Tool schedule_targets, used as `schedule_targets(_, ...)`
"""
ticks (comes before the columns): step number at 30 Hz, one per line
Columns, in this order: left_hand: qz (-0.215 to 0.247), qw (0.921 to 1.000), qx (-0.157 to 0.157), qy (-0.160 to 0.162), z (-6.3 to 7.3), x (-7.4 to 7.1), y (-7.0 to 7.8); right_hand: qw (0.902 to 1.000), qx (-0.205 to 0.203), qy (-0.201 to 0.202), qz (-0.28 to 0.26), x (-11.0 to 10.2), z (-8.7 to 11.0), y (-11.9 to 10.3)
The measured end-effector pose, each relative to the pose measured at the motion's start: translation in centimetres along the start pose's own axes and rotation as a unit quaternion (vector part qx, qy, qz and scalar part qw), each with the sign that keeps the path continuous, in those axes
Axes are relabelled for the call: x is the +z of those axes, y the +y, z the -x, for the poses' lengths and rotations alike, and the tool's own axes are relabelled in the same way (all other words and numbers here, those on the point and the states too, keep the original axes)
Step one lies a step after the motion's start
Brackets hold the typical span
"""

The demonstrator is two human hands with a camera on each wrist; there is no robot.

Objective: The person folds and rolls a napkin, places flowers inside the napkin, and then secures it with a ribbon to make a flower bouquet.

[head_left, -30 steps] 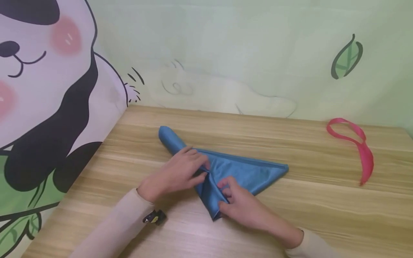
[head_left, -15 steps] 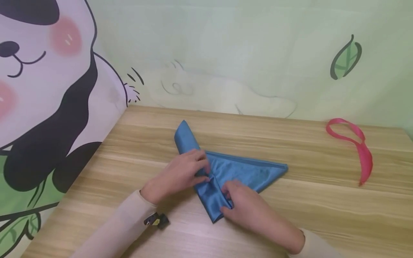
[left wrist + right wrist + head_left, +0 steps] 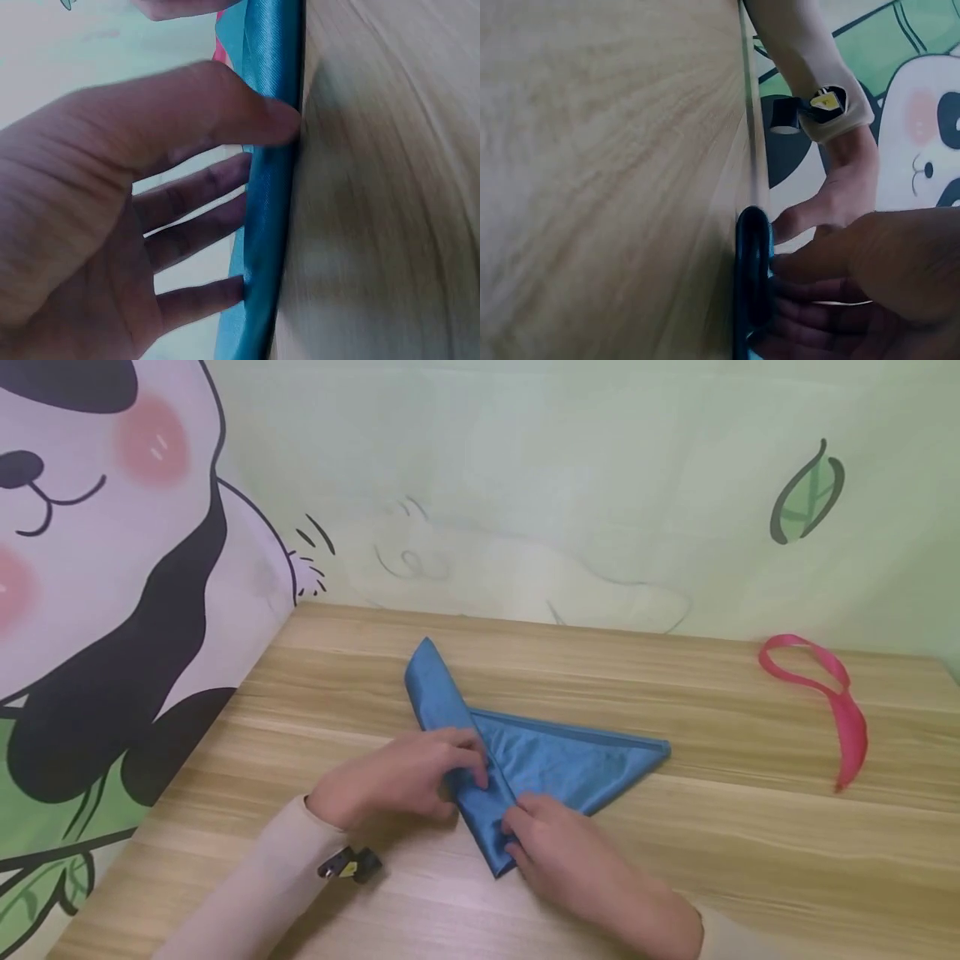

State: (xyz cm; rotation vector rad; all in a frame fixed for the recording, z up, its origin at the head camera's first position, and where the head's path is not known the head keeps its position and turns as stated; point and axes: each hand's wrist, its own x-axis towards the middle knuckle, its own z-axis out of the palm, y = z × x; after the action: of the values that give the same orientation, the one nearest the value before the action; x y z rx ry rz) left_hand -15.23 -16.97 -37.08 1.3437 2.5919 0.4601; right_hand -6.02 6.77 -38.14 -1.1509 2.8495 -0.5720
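A shiny blue cloth [image 3: 570,760] lies on the table, its left part folded over into a flat, slanting roll [image 3: 437,685]. My left hand [image 3: 408,772] rests over the middle of that roll. In the left wrist view, the thumb [image 3: 274,124] touches the roll's lower edge, while the spread, nearly straight fingers [image 3: 202,217] touch its upper face. My right hand [image 3: 573,852] holds the fold near its front end with curled fingers. The right wrist view shows the looped end of the fold [image 3: 754,225] beside my right thumb [image 3: 810,259]; its fingertips are partly hidden.
A pink ribbon [image 3: 849,727] with a loop lies at the right of the wooden table [image 3: 712,877]. Behind the table stands a pale green wall [image 3: 525,460] with a leaf drawing, and a panda picture [image 3: 172,552] covers the left side. A black device [image 3: 351,865] sits at my left wrist.
The roll's far end has swung right and lies flatter. My left hand has let go of the fold's edge and drawn slightly back left. My right hand has shifted a little towards the front.
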Motion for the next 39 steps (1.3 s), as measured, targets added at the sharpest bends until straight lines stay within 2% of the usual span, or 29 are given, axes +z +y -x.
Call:
schedule_targets(3,-0.009,0.9999,0.000,-0.007,0.1,-0.1,0.2,0.9998,0.005,-0.009,0.019,0.1,0.0,-0.6)
schedule_targets(7,-0.041,0.9988,0.021,0.020,-0.2,0.3,0.3,0.9989,0.027,-0.010,0.038,0.3,0.1,-1.4)
schedule_targets(11,-0.064,0.9960,0.042,0.046,-0.4,0.6,0.2,0.9976,0.059,0.010,0.037,0.7,0.1,-1.8)
schedule_targets(14,-0.070,0.9954,0.040,0.052,-0.5,0.6,0.1,0.9963,0.075,0.038,0.017,1.0,0.0,-1.7)
schedule_targets(19,-0.066,0.9958,0.016,0.062,-0.6,0.4,0.2,0.9907,0.070,0.107,-0.048,1.0,-0.2,-1.1)
schedule_targets(23,-0.068,0.9944,0.006,0.081,-0.6,0.2,0.3,0.9782,0.091,0.096,-0.160,0.9,-0.2,-0.7)
schedule_targets(26,-0.070,0.9931,0.007,0.093,-0.6,0.2,0.2,0.9594,0.113,0.078,-0.246,1.0,-0.4,-0.4)
schedule_targets(28,-0.071,0.9927,0.008,0.097,-0.6,0.3,0.1,0.9495,0.120,0.080,-0.279,1.2,-0.5,-0.1)
schedule_targets(30,-0.074,0.9925,0.009,0.097,-0.7,0.4,-0.1,0.9444,0.130,0.081,-0.291,1.1,-0.6,0.1)
schedule_targets(32,-0.076,0.9925,0.007,0.096,-0.8,0.6,-0.3,0.9461,0.141,0.080,-0.280,1.0,-0.8,0.3)
schedule_targets(37,-0.074,0.9933,-0.002,0.089,-1.0,1.1,-0.6,0.9675,0.149,0.069,-0.193,0.8,-1.0,0.6)
schedule_targets(39,-0.074,0.9935,-0.007,0.086,-1.0,1.3,-0.7,0.9730,0.145,0.069,-0.166,0.8,-1.1,0.8)
